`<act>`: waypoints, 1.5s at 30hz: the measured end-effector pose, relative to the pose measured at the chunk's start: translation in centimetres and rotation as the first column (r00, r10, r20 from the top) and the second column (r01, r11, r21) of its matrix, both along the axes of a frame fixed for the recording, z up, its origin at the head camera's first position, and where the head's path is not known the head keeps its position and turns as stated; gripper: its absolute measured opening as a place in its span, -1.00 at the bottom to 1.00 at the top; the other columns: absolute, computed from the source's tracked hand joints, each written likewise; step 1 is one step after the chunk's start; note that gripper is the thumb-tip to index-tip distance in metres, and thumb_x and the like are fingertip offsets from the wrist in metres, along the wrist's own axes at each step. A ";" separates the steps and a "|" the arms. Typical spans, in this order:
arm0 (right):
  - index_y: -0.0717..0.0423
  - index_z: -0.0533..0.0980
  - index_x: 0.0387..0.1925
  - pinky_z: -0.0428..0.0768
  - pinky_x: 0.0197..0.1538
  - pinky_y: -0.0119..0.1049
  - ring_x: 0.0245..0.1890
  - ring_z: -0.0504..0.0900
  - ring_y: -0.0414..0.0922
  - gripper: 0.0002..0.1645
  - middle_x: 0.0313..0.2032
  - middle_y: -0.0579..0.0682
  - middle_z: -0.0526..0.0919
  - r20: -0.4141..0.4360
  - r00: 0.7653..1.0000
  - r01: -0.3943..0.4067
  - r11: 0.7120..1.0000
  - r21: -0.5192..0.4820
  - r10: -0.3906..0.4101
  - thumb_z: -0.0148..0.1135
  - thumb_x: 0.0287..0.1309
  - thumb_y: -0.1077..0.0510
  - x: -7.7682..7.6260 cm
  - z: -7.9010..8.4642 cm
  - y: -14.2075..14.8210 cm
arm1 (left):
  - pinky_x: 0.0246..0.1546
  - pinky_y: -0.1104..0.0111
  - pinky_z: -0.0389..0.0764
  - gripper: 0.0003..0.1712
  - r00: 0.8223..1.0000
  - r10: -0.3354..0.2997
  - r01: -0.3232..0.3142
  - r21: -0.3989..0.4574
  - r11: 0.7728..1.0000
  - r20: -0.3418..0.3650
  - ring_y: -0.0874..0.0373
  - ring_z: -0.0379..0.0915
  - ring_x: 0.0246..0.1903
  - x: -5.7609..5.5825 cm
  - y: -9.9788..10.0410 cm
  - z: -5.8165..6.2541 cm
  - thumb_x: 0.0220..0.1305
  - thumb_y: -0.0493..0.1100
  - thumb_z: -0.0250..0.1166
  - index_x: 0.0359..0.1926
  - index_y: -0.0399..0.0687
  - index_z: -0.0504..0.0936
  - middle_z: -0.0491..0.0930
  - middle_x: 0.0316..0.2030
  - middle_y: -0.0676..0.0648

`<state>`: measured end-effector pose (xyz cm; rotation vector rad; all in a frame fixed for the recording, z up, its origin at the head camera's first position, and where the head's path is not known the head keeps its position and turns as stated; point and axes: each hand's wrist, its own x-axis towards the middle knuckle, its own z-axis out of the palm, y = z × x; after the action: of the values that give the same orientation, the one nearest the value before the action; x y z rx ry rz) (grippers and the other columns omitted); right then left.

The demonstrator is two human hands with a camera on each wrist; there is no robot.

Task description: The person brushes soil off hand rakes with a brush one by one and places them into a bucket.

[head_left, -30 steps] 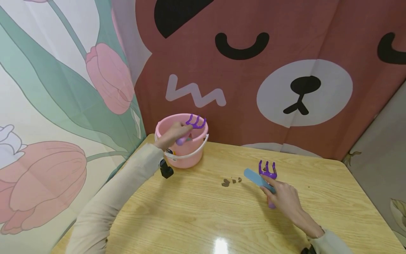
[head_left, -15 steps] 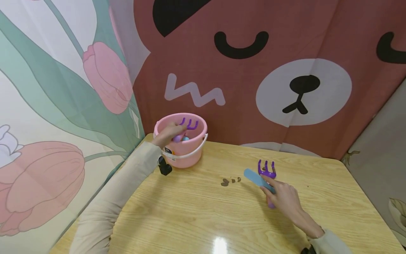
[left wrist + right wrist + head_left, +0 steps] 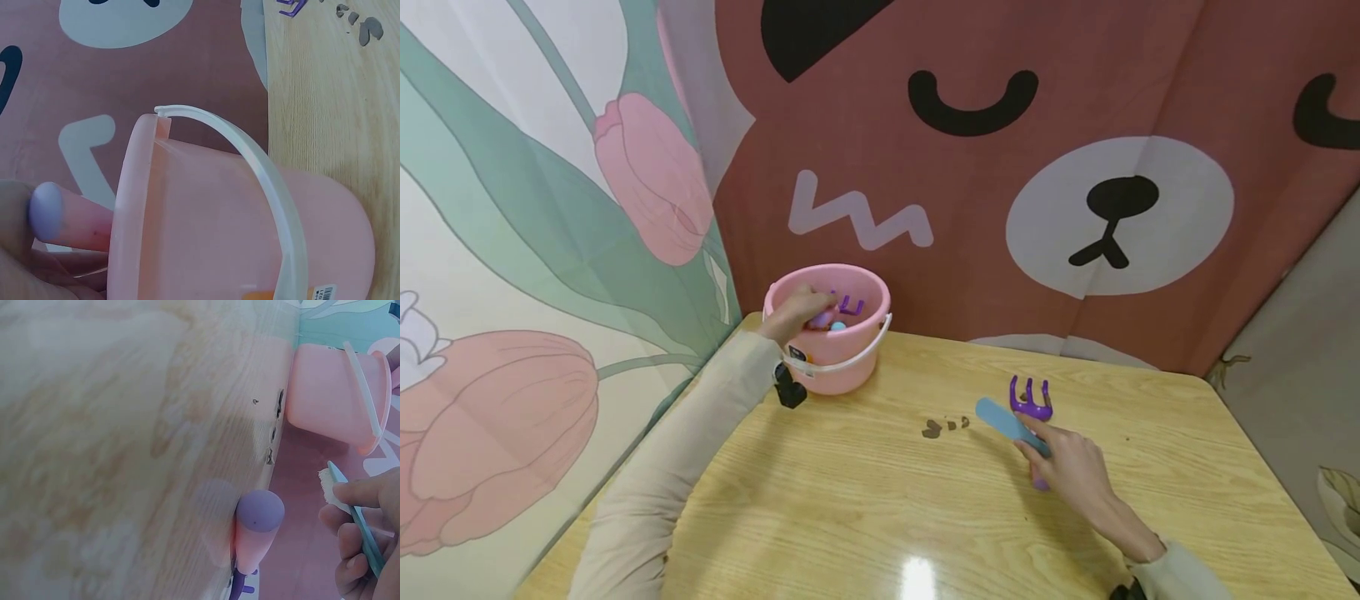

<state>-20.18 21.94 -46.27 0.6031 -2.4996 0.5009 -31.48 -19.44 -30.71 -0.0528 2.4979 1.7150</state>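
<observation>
Inside the mouth of the pink bucket (image 3: 842,371), my left hand (image 3: 801,312) grips a small hand rake (image 3: 851,307) with purple tines. In the left wrist view the rake's pink handle (image 3: 84,219) shows its lilac end, and the bucket's rim hides the rest. My right hand (image 3: 1075,471) pinches a blue brush (image 3: 1000,417) between thumb and fingers, over the table. White bristles (image 3: 331,490) show under it in the right wrist view. Beneath that hand lies a second purple rake (image 3: 1032,408), its pink handle partly covered.
Several brown crumbs (image 3: 932,429) lie on the wooden table (image 3: 850,500) between bucket and brush. A light blue item (image 3: 838,327) sits in the bucket. The bucket's white handle (image 3: 850,364) hangs down in front. Printed cloth (image 3: 970,208) hangs close behind the table.
My left hand has lowered the rake into the bucket, moving down and slightly left, and its tines have sunk below the rim. My right hand and the brush have stayed in place.
</observation>
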 end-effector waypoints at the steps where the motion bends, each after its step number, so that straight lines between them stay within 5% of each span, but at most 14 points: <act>1: 0.16 0.63 0.07 -0.01 -0.75 -0.53 -0.80 -0.11 -0.46 -0.48 -0.78 -0.32 0.11 -0.002 1.000 -0.002 1.000 0.001 0.002 0.51 0.03 0.14 0.0 0.0 0.0 | -0.63 0.52 0.26 -0.62 1.000 0.004 -0.004 -0.008 1.000 0.001 0.32 0.24 -0.73 0.0 0.0 0.0 0.29 -0.27 0.07 -0.70 0.00 0.38 0.32 -0.78 0.12; 8: 0.16 0.63 0.07 -0.03 -0.74 -0.54 -0.78 -0.12 -0.46 -0.48 -0.77 -0.33 0.04 -0.013 1.000 -0.010 1.000 0.001 0.010 0.51 0.03 0.15 0.0 -0.1 0.1 | -0.59 0.50 0.46 -0.67 1.000 0.023 -0.024 -0.045 0.999 -0.012 0.26 0.45 -0.67 0.2 0.2 0.0 0.29 -0.31 0.02 -0.60 -0.22 0.55 0.57 -0.68 0.02; 14: 0.15 0.63 0.08 -0.03 -0.74 -0.54 -0.78 -0.11 -0.45 -0.49 -0.76 -0.33 0.03 -0.004 1.000 -0.007 1.000 0.007 0.007 0.50 0.05 0.14 -0.1 -0.1 0.1 | -0.68 0.48 0.29 -0.59 0.995 0.054 -0.064 -0.121 0.991 -0.088 0.26 0.23 -0.75 -0.2 0.3 -0.2 0.21 -0.39 0.04 -0.73 -0.05 0.23 0.24 -0.77 0.08; 21: 0.15 0.63 0.08 -0.03 -0.74 -0.54 -0.78 -0.11 -0.45 -0.48 -0.77 -0.33 0.03 -0.005 1.000 -0.008 1.000 0.013 0.008 0.50 0.04 0.13 -0.1 -0.1 0.2 | -0.70 0.49 0.31 -0.69 0.983 0.110 -0.128 -0.116 0.985 -0.149 0.26 0.22 -0.76 -0.4 0.2 -0.5 0.25 -0.39 0.10 -0.62 -0.15 0.32 0.23 -0.72 0.05; 34: 0.14 0.63 0.09 -0.03 -0.73 -0.53 -0.78 -0.11 -0.44 -0.49 -0.76 -0.33 0.01 0.010 1.000 0.001 1.000 0.013 -0.001 0.49 0.06 0.14 0.0 0.0 0.2 | -0.71 0.52 0.26 -0.64 0.975 0.094 -0.111 -0.077 0.991 -0.201 0.29 0.18 -0.77 0.0 0.3 -0.2 0.25 -0.38 0.07 -0.68 -0.08 0.29 0.22 -0.75 0.08; 45: 0.14 0.62 0.09 0.00 -0.75 -0.52 -0.80 -0.07 -0.42 -0.49 -0.79 -0.31 0.16 0.038 0.999 0.015 1.000 0.015 -0.016 0.48 0.08 0.13 0.0 0.0 0.4 | -0.54 0.46 0.34 -0.78 0.957 0.105 -0.154 -0.166 0.974 -0.271 0.18 0.29 -0.58 0.8 1.0 0.1 0.39 -0.25 0.14 -0.16 -0.39 0.59 0.37 -0.52 -0.06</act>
<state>-20.14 22.39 -46.32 0.5847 -2.5440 0.4931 -30.72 -18.46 -30.60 -0.0066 2.9035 1.6228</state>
